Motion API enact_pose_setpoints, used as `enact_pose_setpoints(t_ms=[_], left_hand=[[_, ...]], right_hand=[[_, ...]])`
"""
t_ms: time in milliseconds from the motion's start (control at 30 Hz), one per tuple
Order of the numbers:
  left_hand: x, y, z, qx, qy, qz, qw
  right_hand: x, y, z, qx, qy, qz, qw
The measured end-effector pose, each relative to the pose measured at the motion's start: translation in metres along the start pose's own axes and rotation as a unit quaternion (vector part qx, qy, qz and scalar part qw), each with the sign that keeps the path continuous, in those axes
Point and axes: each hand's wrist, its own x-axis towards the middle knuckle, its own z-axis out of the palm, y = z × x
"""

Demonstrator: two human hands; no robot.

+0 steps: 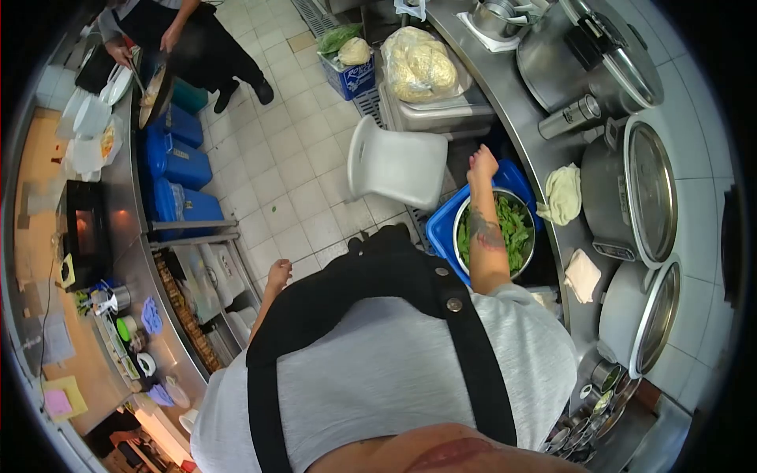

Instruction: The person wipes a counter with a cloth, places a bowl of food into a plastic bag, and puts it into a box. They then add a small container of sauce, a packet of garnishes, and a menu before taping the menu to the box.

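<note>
Apron [355, 293] close; R hand [482, 164] past greens bowl [456, 226], grip unclear; L hand [278, 274] loose, empty.

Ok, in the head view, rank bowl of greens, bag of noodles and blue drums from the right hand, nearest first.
1. bowl of greens, just beneath the right hand
2. bag of noodles, farther ahead
3. blue drums, across the aisle, left

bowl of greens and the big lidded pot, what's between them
A crumpled pale cloth on the counter, between bowl of greens and lidded pot, head view.
</note>
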Motion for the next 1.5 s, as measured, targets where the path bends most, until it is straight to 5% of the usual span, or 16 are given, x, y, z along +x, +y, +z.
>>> enact_pose_setpoints(t_ms=[100,233,333,400,433,467,500,533,567,633,800,1000,1100,1267,1367,1500], left_hand=[[0.015,0.037,0.001,0.027,-0.023,0.038,0.999],[0.03,0.105,0.022,-0.055,-0.109,-0.107,0.987],[0.049,0.175,0.06,-0.179,-0.139,-0.154,0.962],[0.079,0.231,0.103,-0.193,-0.186,-0.158,0.95],[0.089,0.255,0.123,-0.206,-0.201,-0.163,0.944],[0.099,0.285,0.146,-0.187,-0.227,-0.144,0.945],[0.111,0.321,0.168,-0.169,-0.248,-0.127,0.946],[0.119,0.358,0.187,-0.187,-0.291,-0.125,0.93],[0.132,0.384,0.207,-0.187,-0.314,-0.108,0.925],[0.158,0.44,0.237,-0.201,-0.353,-0.093,0.909],[0.183,0.534,0.288,-0.382,-0.33,-0.121,0.855],[0.205,0.555,0.313,-0.488,-0.248,-0.211,0.81],[0.199,0.568,0.301,-0.494,-0.177,-0.216,0.824],[0.216,0.573,0.269,-0.401,-0.191,-0.167,0.88],[0.228,0.583,0.255,-0.356,-0.168,-0.163,0.905],[0.273,0.567,0.27,-0.318,-0.218,-0.179,0.905]], right_hand=[[0.057,0.01,0.063,-0.079,-0.055,0.054,0.994],[0.157,0.038,0.127,-0.256,-0.019,-0.022,0.966],[0.213,0.042,0.166,-0.465,0.059,-0.107,0.877],[0.25,0.041,0.182,-0.591,-0.005,-0.06,0.804],[0.294,0.068,0.179,-0.517,-0.03,-0.051,0.854],[0.373,0.118,0.169,-0.284,-0.153,0.048,0.945],[0.398,0.135,0.168,-0.156,-0.252,0.053,0.954],[0.336,0.095,0.192,-0.34,-0.116,0.061,0.931],[0.308,0.076,0.192,-0.189,-0.285,0.066,0.937],[0.329,0.087,0.204,-0.139,-0.329,0.149,0.922],[0.299,0.062,0.213,-0.178,-0.285,0.189,0.923],[0.261,0.039,0.203,-0.198,-0.259,0.169,0.93],[0.24,0.033,0.202,-0.191,-0.251,0.145,0.938],[0.199,0.038,0.195,-0.092,-0.252,0.047,0.962],[0.173,0.036,0.191,-0.017,-0.283,0.086,0.955],[0.16,0.053,0.169,0.036,-0.208,0.138,0.968]])
